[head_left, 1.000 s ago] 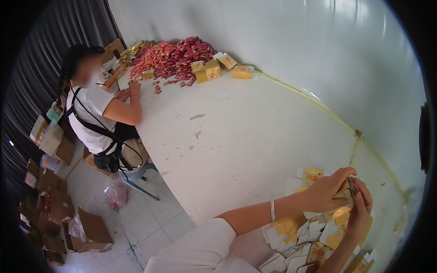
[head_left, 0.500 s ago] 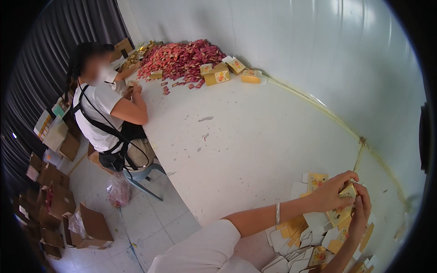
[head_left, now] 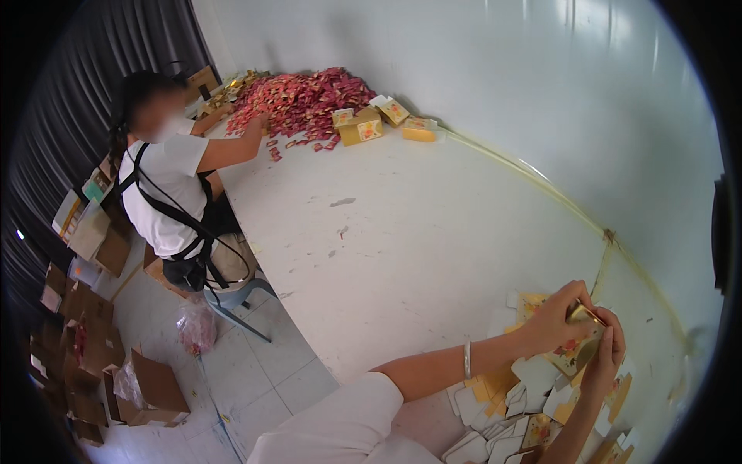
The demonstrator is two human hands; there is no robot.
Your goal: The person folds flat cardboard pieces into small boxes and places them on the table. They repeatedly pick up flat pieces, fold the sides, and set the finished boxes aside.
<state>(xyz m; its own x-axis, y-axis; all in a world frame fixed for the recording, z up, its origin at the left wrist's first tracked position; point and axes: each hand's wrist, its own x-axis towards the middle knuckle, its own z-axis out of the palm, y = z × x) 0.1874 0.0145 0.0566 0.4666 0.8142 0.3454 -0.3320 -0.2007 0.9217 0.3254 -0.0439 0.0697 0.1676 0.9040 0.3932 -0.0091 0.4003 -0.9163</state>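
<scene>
White table (head_left: pixel 402 240) beneath both hands (head_left: pixel 555 321) (head_left: pixel 606 346) clamped around a gold carton (head_left: pixel 585 315), partly hidden.

Gold carton (head_left: pixel 587 344), held between left hand (head_left: pixel 556 320) and right hand (head_left: pixel 606 349); loose cartons (head_left: pixel 533 379) below; red packets (head_left: pixel 309 100), heaped, far end of white table (head_left: pixel 386 232); seated co-worker (head_left: pixel 166 197).

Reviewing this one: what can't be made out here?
Head view, gold carton: its covered sides, hidden by the left hand and right hand.
Head view, pile of cartons: part hidden behind the right forearm; near end cut off by the lower edge.
Head view, heap of red packets: too small and overlapping to count.
</scene>
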